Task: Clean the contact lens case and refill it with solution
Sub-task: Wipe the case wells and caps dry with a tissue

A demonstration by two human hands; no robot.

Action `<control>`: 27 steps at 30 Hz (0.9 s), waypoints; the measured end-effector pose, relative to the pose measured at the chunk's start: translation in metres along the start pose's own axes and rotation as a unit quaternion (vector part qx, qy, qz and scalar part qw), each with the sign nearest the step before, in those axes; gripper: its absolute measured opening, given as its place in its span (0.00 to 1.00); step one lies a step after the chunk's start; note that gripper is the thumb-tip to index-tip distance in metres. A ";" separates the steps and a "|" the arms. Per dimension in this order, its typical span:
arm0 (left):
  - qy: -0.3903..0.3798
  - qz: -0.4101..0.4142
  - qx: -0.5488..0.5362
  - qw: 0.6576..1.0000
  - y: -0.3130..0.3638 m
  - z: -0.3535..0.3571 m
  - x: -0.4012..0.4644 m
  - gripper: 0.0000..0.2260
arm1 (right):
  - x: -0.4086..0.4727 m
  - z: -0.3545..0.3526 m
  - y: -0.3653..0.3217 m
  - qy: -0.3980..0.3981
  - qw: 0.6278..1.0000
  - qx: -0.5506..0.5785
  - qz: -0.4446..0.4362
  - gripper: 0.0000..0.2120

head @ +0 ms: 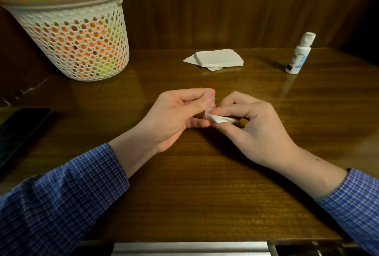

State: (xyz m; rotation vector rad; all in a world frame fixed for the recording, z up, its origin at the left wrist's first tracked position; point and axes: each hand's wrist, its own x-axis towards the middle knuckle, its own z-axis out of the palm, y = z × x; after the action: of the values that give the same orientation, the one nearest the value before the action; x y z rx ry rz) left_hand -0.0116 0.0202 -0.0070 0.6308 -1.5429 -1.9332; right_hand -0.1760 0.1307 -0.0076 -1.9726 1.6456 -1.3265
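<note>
Wiping is the step in hand: the left hand [176,112] pinches a small clear plastic contact lens case [209,102] between thumb and curled fingers [205,102], held up above the dark brown wooden table [205,194] near its middle, while the right hand [252,124] grips a small folded piece of white tissue [220,119] between thumb and forefinger, its tip touching the case's lower edge. Both sets of fingers are narrow, closed on what they hold. The case is mostly hidden by the left thumb, so I cannot tell whether its caps are on or which well is being wiped. To do it well, judging from this: keep the left pinch on the rim so the well stays exposed, push the tissue corner into the well and twist, then turn the case for the other side; a light grip should do, since the smooth plastic looks slippery and could pop out. Refill not yet done: the white plastic solution bottle with blue label [299,55] stands upright, cap on, at the far right, well apart from the hands. A stack of white paper tissues [217,58] lies at the far middle; a white perforated plastic basket holding orange and green balls [82,36] stands far left; a dark phone [18,130] lies at the left edge.
</note>
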 end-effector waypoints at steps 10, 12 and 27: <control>-0.045 -0.029 -0.045 0.998 0.008 -0.003 0.000 0.16 | 0.003 -0.010 0.002 -0.003 0.997 0.074 -0.033 0.07; -0.044 -0.041 -0.072 0.996 0.010 -0.004 0.001 0.16 | 0.004 -0.014 0.004 -0.001 0.988 0.153 -0.005 0.07; -0.010 0.043 -0.008 0.999 0.003 0.001 0.001 0.18 | 0.002 -0.001 0.007 0.030 0.996 0.065 0.044 0.08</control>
State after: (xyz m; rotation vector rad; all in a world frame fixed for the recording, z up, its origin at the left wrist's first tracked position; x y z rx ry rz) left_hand -0.0121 0.0197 -0.0039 0.5322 -1.5408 -1.8912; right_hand -0.1814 0.1273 -0.0105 -1.7826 1.6087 -1.4344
